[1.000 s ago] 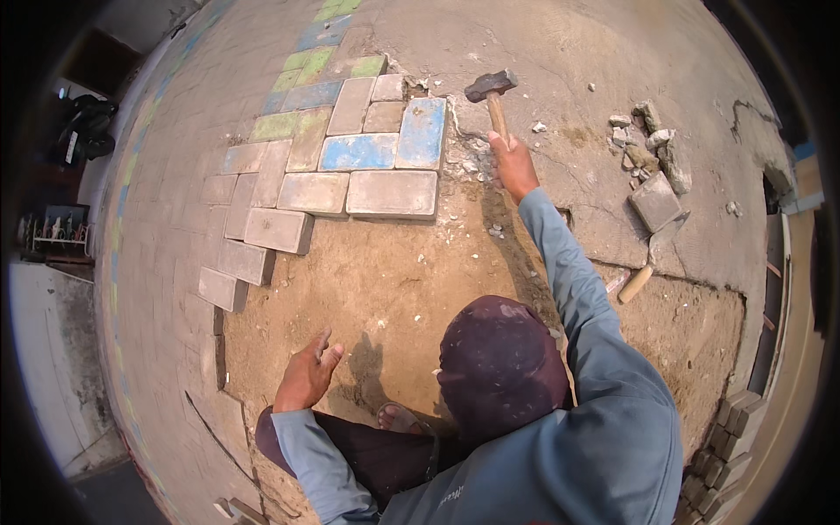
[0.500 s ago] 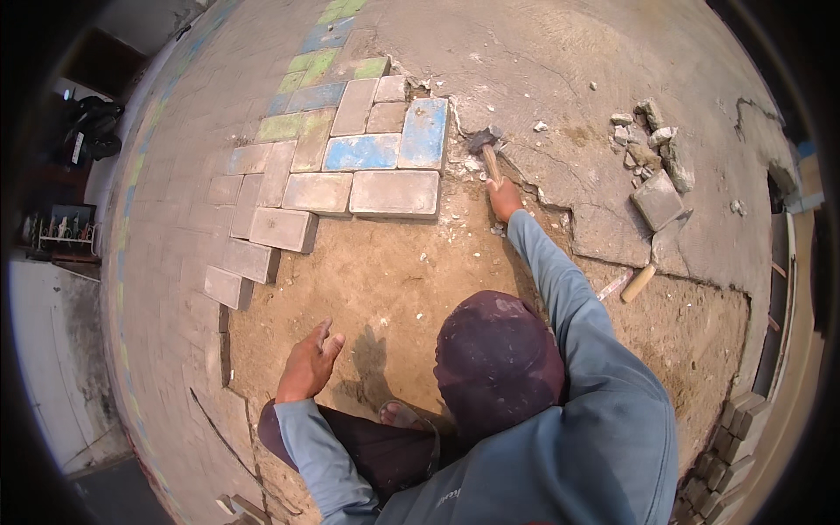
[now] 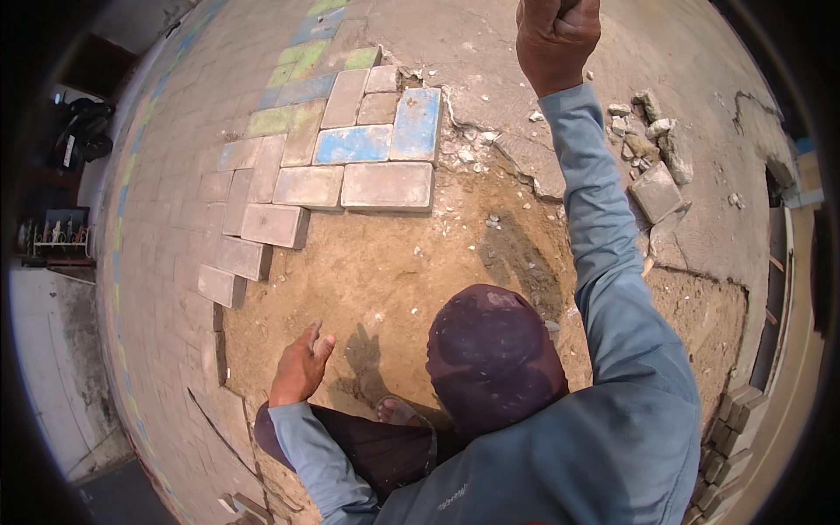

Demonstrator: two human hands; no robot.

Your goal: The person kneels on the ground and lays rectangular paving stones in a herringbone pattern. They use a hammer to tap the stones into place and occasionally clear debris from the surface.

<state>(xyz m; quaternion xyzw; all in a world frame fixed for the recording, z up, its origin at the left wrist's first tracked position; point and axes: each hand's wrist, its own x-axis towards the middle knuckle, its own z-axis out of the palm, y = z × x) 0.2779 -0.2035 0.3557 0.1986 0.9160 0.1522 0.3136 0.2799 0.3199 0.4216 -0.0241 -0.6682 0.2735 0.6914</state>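
Observation:
High at the top edge, my right hand [image 3: 557, 39] is closed, its grip hidden and no hammer head in view. My left hand [image 3: 302, 367] hangs open over bare sand [image 3: 376, 271], thumb and forefinger apart, beside my raised dark knee [image 3: 494, 354]. Beyond the sand, loose-edged pavers [image 3: 385, 184] in grey, blue and green form a stepped border. Right of them lies cracked concrete [image 3: 490, 114] with crumbled chips along its broken edge. A trowel [image 3: 663, 227] lies by a loose paver [image 3: 654, 191], partly hidden behind my right arm.
Broken concrete chunks [image 3: 674, 157] lie at the right. Stacked pavers [image 3: 731, 437] stand at the lower right beside a wall. A dark cable or rod [image 3: 219, 429] lies at the lower left. A parked scooter [image 3: 83, 131] and a small rack [image 3: 57, 232] are at the far left.
My right hand dropped with the hammer to the broken concrete edge, then swung up to the top edge, taking the hammer out of sight. My left hand stayed nearly in place.

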